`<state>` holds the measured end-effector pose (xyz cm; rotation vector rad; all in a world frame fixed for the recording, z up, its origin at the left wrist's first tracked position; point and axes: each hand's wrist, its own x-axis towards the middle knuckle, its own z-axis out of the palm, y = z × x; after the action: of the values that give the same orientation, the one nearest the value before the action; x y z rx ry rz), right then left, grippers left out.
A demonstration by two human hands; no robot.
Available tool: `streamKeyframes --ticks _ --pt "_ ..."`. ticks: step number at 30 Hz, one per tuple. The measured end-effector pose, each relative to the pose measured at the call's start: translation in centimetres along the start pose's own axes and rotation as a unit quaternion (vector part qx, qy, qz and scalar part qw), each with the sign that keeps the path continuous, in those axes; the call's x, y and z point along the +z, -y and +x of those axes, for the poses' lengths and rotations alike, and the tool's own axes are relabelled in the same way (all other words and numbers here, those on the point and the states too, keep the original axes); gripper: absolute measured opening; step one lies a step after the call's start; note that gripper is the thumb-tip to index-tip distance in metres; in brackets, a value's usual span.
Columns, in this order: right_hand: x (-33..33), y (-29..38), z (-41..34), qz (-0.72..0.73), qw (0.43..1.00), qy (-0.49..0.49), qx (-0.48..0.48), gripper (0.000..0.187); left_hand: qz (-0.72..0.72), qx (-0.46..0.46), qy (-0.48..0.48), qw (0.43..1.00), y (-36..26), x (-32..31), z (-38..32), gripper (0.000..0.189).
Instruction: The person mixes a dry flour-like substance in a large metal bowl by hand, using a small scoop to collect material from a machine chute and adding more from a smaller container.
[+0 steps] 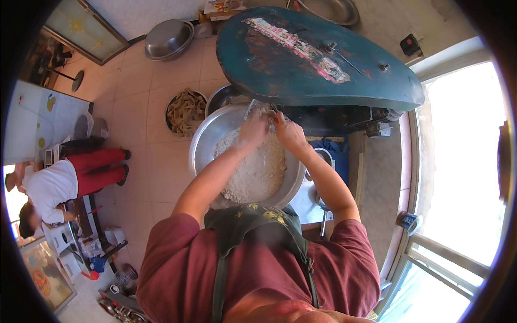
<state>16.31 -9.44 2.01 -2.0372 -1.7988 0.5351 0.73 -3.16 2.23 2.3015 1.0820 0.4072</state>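
A wide metal basin [197,137] holds pale, crumbly flour mixture [253,171] right in front of my body. Over its far side, my left hand [254,131] reaches to a small tray [249,110] with pale crumbs, beneath the edge of a green machine housing [282,56]. That hand is blurred, and whether it grips anything is unclear. Beside it, my right hand [288,132] has its fingers bent at the tray's right end, near a thin dark part. What those fingers hold is hidden.
At left of the basin stand a bowl of flat dough strips [186,111] and a second metal bowl [220,99]. An overturned metal basin [169,39] lies on the tiled floor [133,121]. Another person [60,185] bends over a counter at far left. A window [464,161] is on the right.
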Motion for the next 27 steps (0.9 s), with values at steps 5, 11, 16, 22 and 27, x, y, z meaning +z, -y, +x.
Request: streamKeyframes --ticks 5,11,16,22,27 --pt "-0.2 -0.9 -1.7 0.004 0.999 0.015 0.033 0.027 0.105 0.08 -0.05 0.99 1.3 1.7 1.9 0.03" --pt "-1.8 2.0 -2.1 0.058 0.997 0.042 0.019 0.023 0.11 0.067 -0.065 0.99 4.2 3.7 0.2 0.04" --pt "0.0 0.6 0.1 0.055 0.998 -0.01 0.029 0.023 0.097 0.062 -0.04 0.993 3.2 2.5 1.5 0.042" --pt "1.0 0.3 0.2 0.044 0.999 0.021 0.024 0.023 0.07 0.089 -0.067 0.991 3.7 3.5 0.0 0.043" --pt "0.0 1.1 0.7 0.083 0.996 -0.03 0.005 0.023 0.026 0.101 -0.054 0.993 3.0 0.9 -1.8 0.035"
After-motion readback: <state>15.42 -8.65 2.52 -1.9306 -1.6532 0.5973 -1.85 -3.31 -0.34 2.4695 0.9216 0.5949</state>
